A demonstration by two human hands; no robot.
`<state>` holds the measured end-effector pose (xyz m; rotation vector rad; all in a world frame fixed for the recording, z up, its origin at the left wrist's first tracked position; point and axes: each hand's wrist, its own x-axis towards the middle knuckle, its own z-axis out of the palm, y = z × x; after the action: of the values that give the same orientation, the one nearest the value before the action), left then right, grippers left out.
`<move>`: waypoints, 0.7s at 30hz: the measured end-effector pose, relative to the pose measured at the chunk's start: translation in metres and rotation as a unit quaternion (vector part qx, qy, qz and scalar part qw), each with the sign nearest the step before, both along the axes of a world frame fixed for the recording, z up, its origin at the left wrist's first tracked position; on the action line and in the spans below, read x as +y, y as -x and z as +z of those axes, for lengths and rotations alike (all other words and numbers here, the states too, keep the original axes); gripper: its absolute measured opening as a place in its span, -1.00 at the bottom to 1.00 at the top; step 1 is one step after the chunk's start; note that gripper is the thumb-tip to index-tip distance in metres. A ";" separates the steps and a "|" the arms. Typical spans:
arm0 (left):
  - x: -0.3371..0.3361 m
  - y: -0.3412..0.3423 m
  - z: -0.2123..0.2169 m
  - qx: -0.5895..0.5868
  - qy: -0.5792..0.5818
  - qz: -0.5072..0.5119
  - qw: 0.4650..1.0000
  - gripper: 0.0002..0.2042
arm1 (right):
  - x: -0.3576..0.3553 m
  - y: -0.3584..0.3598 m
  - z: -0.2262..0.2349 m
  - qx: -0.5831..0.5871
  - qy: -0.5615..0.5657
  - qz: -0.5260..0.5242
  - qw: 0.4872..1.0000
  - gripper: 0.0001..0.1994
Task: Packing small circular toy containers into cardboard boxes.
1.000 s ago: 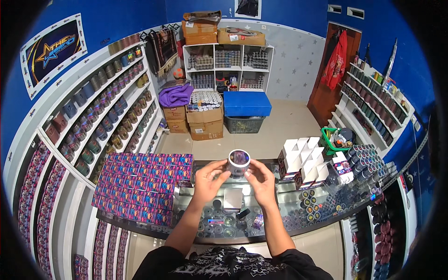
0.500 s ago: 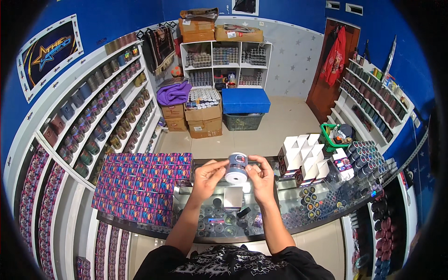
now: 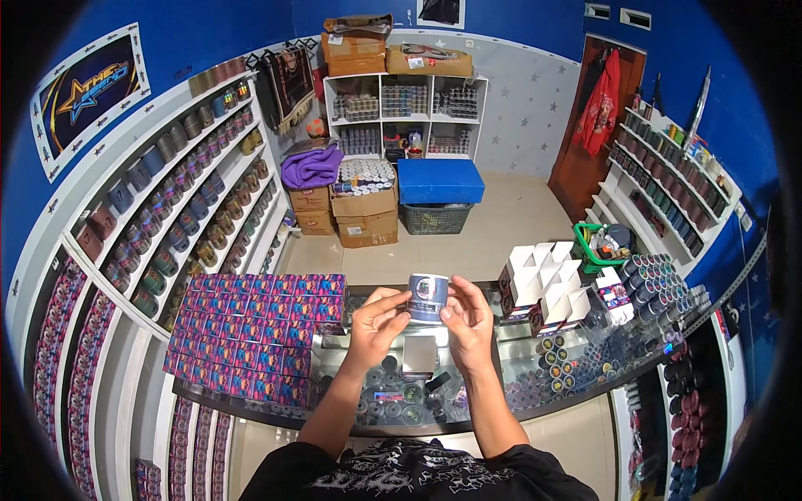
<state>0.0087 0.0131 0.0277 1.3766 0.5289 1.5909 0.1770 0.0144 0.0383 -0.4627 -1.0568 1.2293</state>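
A small round jar (image 3: 428, 297) with a blue-grey label is held on its side above the glass counter (image 3: 334, 355). My left hand (image 3: 378, 321) pinches its left end with the fingertips, and my right hand (image 3: 468, 321) grips its right end. Under the jar a small silver square object (image 3: 419, 355) lies on the glass. Both forearms come up from the lower edge, in black sleeves.
A block of colourful flat boxes (image 3: 251, 330) covers the counter's left side. White open cartons (image 3: 543, 280) and rows of round jars (image 3: 652, 284) stand at the right, next to a green basket (image 3: 603, 242). Shelves of jars line both walls; cardboard boxes (image 3: 363, 213) and a blue crate (image 3: 439, 184) sit on the floor beyond.
The jar has turned in my hands from lid-up to lying sideways with its label facing me. Both hands stay at the same spot over the counter.
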 end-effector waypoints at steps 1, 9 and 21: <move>0.000 0.000 -0.002 0.016 -0.014 0.009 1.000 -0.70 | -0.003 0.003 0.005 0.046 0.004 0.014 0.999 -0.47; -0.010 -0.008 0.010 0.136 -0.045 0.104 0.984 -0.63 | -0.005 0.008 0.005 -0.039 -0.020 -0.042 0.998 -0.43; -0.018 -0.011 0.002 0.057 0.037 0.021 0.997 -0.49 | -0.011 0.003 -0.002 -0.013 -0.033 -0.067 0.997 -0.59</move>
<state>0.0201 -0.0051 0.0295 1.4137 0.6825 1.5165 0.1744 0.0038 0.0368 -0.4909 -1.0676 1.0686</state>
